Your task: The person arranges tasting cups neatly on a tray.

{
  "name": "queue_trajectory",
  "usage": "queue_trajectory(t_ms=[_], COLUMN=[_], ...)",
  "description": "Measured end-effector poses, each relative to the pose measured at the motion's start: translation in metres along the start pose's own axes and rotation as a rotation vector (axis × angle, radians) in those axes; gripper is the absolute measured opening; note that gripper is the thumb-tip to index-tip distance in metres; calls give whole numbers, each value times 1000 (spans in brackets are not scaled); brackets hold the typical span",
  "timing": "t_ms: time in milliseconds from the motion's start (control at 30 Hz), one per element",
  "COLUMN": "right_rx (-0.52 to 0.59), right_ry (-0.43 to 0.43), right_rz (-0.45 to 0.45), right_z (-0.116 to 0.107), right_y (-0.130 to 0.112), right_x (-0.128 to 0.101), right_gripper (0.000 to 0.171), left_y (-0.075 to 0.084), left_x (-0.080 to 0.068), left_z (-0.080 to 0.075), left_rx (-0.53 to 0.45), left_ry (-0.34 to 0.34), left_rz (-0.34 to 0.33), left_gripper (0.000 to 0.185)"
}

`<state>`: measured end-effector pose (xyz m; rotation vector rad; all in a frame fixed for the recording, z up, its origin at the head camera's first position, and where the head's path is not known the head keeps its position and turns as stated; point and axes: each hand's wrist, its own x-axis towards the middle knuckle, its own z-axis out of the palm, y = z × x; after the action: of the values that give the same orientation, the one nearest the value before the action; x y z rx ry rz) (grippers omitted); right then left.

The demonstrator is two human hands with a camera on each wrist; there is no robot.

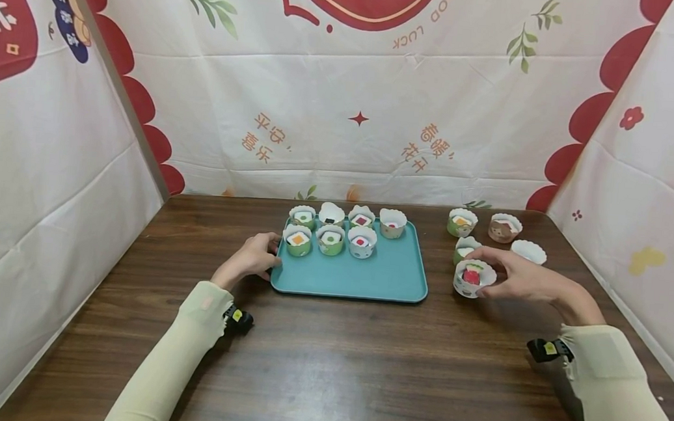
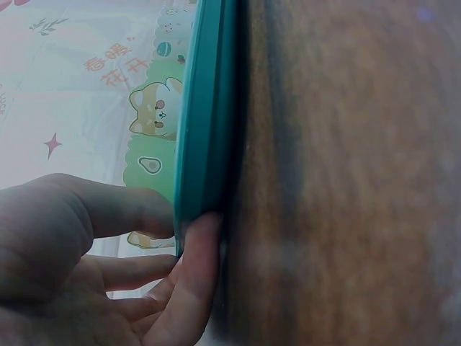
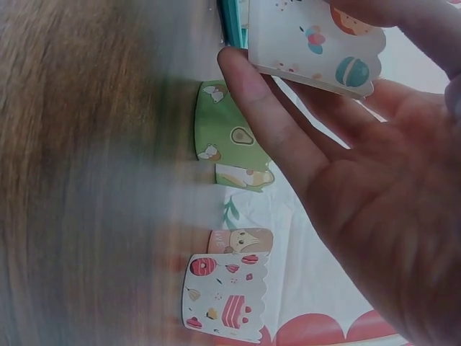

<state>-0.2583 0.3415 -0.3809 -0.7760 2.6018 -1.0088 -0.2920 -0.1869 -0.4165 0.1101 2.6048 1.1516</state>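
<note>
My left hand (image 1: 254, 255) grips the left edge of a teal tray (image 1: 391, 276), with fingertips on both sides of its rim in the left wrist view. Several paper baking cups stand on the tray's back and left part, among them a green cup (image 1: 297, 247) close to that hand. My right hand (image 1: 523, 276) holds a white patterned paper cup (image 1: 465, 288) by its side, to the right of the tray. A red piece (image 1: 471, 276) with something green lies inside this cup. Thumb and fingers reach around its wall in the right wrist view.
Beyond my right hand stand a green cup (image 1: 460, 226), a brown cup (image 1: 503, 230) and a white cup (image 1: 528, 251). Another green cup (image 3: 227, 126) is partly hidden behind the held one. Printed cloth (image 1: 343, 126) hangs at the back and sides of the wooden table (image 1: 326, 360).
</note>
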Motion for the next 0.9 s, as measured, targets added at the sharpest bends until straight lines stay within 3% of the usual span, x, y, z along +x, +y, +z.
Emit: queue_trajectory(t_ms=[300,700,900], right_rx=[26,10,-5], right_ry=[19,86,74], right_rz=[-9,-153,-136], right_z=[3,7,14], right_y=[-6,-12,-17], right_x=[4,17,25], right_gripper=[55,50,51], left_y=[-1,0,1], left_x=[0,2,1], left_z=[-1,1,0], left_rx=[-6,6,15], left_ry=[5,11,6], left_rz=[2,0,-6], left_gripper=[64,63,64])
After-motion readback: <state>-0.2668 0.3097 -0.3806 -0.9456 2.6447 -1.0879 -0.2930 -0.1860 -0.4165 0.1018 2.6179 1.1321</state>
